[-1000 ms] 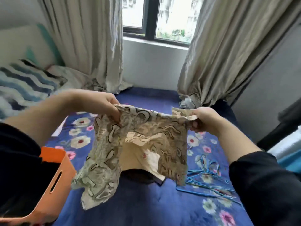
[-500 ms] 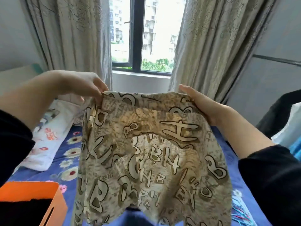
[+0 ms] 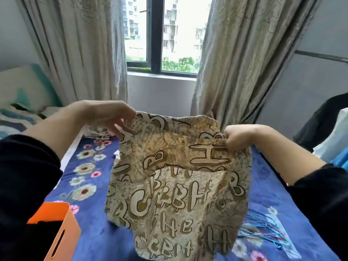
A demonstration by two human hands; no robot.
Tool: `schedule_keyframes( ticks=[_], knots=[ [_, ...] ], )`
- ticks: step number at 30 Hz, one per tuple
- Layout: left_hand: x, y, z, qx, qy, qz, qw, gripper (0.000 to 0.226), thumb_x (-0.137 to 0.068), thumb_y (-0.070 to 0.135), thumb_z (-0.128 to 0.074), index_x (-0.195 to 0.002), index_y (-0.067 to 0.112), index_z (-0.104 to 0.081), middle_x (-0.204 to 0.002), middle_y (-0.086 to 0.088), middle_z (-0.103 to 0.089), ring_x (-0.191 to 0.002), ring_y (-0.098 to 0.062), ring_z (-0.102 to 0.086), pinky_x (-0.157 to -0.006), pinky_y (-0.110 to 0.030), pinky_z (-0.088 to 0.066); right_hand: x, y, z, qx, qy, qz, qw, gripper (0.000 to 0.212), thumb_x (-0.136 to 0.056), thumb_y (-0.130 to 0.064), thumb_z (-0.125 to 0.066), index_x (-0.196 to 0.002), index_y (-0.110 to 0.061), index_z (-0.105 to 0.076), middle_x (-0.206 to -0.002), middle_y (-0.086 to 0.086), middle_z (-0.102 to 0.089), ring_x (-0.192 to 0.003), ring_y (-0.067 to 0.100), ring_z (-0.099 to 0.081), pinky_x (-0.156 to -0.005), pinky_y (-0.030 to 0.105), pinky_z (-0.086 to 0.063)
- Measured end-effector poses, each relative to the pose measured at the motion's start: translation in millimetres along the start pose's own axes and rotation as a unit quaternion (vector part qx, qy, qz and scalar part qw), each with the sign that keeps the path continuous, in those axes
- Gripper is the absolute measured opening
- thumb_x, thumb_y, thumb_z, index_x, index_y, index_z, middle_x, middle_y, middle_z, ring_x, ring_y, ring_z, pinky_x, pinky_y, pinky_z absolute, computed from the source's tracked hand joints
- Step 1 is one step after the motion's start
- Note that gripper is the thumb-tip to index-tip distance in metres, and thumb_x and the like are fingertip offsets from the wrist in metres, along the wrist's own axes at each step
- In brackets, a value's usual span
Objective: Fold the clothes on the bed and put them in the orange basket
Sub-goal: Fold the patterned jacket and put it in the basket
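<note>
Fingers of the left hand and right hand pinch the garment at its upper corners.

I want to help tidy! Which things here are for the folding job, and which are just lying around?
For the job: lettered garment, gripped by left hand and right hand; orange basket; bed.
Just lying about: coloured hangers; pillow; curtains.

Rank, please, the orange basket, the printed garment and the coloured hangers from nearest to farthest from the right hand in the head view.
1. The printed garment: gripped at its top edge by the right hand.
2. The coloured hangers: lying on the bed, below the hand on the right side.
3. The orange basket: across the bed, at the lower left.
</note>
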State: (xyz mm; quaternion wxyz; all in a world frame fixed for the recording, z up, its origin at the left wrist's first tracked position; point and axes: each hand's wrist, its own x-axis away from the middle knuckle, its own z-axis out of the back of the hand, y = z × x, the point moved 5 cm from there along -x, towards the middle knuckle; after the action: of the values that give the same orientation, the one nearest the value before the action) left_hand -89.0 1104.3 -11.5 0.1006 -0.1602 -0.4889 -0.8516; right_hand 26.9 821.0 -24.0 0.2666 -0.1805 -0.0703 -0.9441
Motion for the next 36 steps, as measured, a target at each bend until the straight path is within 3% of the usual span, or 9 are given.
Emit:
schedule_keyframes(
  ticks=[6, 8, 11, 15, 19, 22, 25, 29, 36],
  knots=[
    [-23, 0, 9, -0.233, 0.101, -0.012, 0.967, 0.009, -0.072, 0.000, -0.075, -0.078, 0.006, -0.072, -0.077, -0.008, -0.073, -0.068, -0.017, -0.066, -0.060, -0.023, -0.049, -32, 21, 6, -0.026, 0.077, -0.088, 0.993, 0.016, -0.085, -0.011, -0.053, -0.069, -0.009, -0.049, -0.082, 0.008, -0.058, -0.066, 0.020, -0.053, -0.046, 0.023, -0.036],
    [-37, -2, 15, -0.247, 0.142, -0.003, 0.958, 0.010, -0.076, -0.004, -0.065, -0.079, 0.004, -0.069, -0.078, -0.008, -0.071, -0.069, -0.017, -0.062, -0.060, -0.023, -0.047, -47, 28, 4, -0.052, 0.139, -0.112, 0.983, 0.007, -0.083, -0.013, -0.053, -0.086, -0.008, -0.055, -0.096, 0.009, -0.061, -0.086, 0.027, -0.060, -0.063, 0.025, -0.044],
    [-64, 0, 25, -0.318, 0.198, 0.003, 0.927, 0.017, -0.085, -0.003, -0.052, -0.082, 0.011, -0.061, -0.097, -0.011, -0.065, -0.081, -0.021, -0.061, -0.062, -0.023, -0.047, -74, 35, 7, -0.039, 0.218, -0.154, 0.963, 0.032, -0.090, -0.026, -0.053, -0.119, -0.012, -0.056, -0.123, 0.011, -0.055, -0.116, 0.032, -0.054, -0.087, 0.036, -0.046],
    [-97, 1, 48, -0.392, 0.277, 0.079, 0.874, 0.021, -0.091, 0.002, -0.042, -0.108, 0.015, -0.038, -0.112, -0.020, -0.052, -0.088, -0.031, -0.055, -0.083, -0.041, -0.050, -112, 44, 7, -0.217, 0.164, -0.181, 0.945, 0.030, -0.083, -0.007, -0.041, -0.102, -0.004, -0.063, -0.103, 0.021, -0.069, -0.094, 0.036, -0.068, -0.083, 0.042, -0.056],
    [-115, 12, 77, -0.153, 0.423, -0.010, 0.893, 0.019, -0.094, 0.009, -0.044, -0.112, 0.013, -0.048, -0.101, -0.014, -0.060, -0.091, -0.034, -0.060, -0.084, -0.047, -0.053, -138, 47, 29, -0.545, 0.219, -0.121, 0.800, 0.029, -0.092, -0.010, -0.040, -0.107, -0.012, -0.065, -0.096, 0.019, -0.068, -0.072, 0.038, -0.071, -0.065, 0.048, -0.060],
    [-117, 27, 83, 0.055, 0.473, -0.138, 0.868, 0.014, -0.098, 0.013, -0.037, -0.107, 0.019, -0.046, -0.096, -0.008, -0.060, -0.087, -0.024, -0.063, -0.069, -0.037, -0.057, -127, 48, 62, -0.504, 0.397, -0.062, 0.765, 0.021, -0.094, -0.027, -0.052, -0.107, -0.018, -0.066, -0.096, 0.000, -0.066, -0.087, 0.022, -0.063, -0.075, 0.030, -0.052],
    [-94, 45, 84, 0.103, 0.537, -0.267, 0.793, 0.019, -0.098, 0.004, -0.033, -0.099, 0.019, -0.044, -0.082, 0.007, -0.054, -0.063, 0.006, -0.055, -0.050, -0.015, -0.046, -108, 44, 80, -0.377, 0.501, 0.014, 0.779, 0.014, -0.094, -0.025, -0.053, -0.102, -0.015, -0.060, -0.088, -0.004, -0.056, -0.073, 0.013, -0.051, -0.056, 0.018, -0.037],
    [-69, 31, 79, 0.055, 0.581, -0.359, 0.728, 0.017, -0.091, 0.006, -0.040, -0.088, 0.020, -0.050, -0.082, 0.003, -0.058, -0.076, -0.005, -0.053, -0.067, -0.030, -0.045, -101, 52, 65, -0.274, 0.549, 0.032, 0.789, 0.017, -0.090, -0.006, -0.047, -0.099, -0.008, -0.062, -0.087, -0.003, -0.051, -0.076, 0.018, -0.045, -0.059, 0.028, -0.025],
    [-62, -57, 8, -0.017, 0.454, -0.305, 0.837, 0.028, -0.086, 0.013, -0.043, -0.062, -0.002, -0.047, -0.056, -0.015, -0.038, -0.059, -0.014, -0.035, -0.053, -0.038, -0.029, -103, 48, -24, -0.258, 0.437, 0.044, 0.861, 0.019, -0.074, -0.019, -0.043, -0.074, -0.008, -0.057, -0.071, 0.011, -0.060, -0.066, 0.028, -0.044, -0.057, 0.036, -0.029]
  ],
)
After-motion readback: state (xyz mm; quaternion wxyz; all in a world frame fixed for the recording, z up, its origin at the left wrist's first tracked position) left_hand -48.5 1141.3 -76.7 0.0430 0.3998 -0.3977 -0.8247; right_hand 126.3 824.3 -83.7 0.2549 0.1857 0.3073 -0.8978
